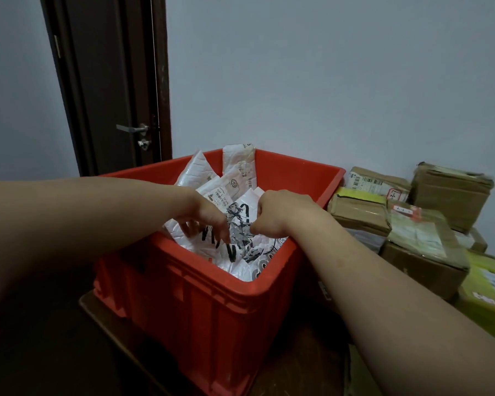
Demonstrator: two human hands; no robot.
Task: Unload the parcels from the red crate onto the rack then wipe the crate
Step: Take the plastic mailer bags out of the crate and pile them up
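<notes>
Both hands are inside the crate, close together. The left hand (209, 217) has its fingers curled down onto the printed parcel (242, 242) and pinches its plastic. The right hand (280, 212) is bunched into a loose fist that grips the same parcel's upper edge. The two bare forearms cross the near rim from either side.

The printed parcel is a white plastic mailer, crinkled, with bold black lettering and a grey figure drawing. It lies tilted on top at the near side of the red crate (212, 318). Behind it several other white parcels (202, 170) stand on end against the far wall, some with barcode labels, their tips above the rim.

The crate is ribbed red plastic with a thick lip and an open top, and it sits on a dark brown desk (109, 315) whose near-left corner shows. To the right, just beside the crate, taped cardboard boxes (425, 252) are stacked, with yellow-green packets (486, 298) at the frame's edge. Behind are a pale wall (326, 81) and a dark door (112, 81); the space above the crate is open
</notes>
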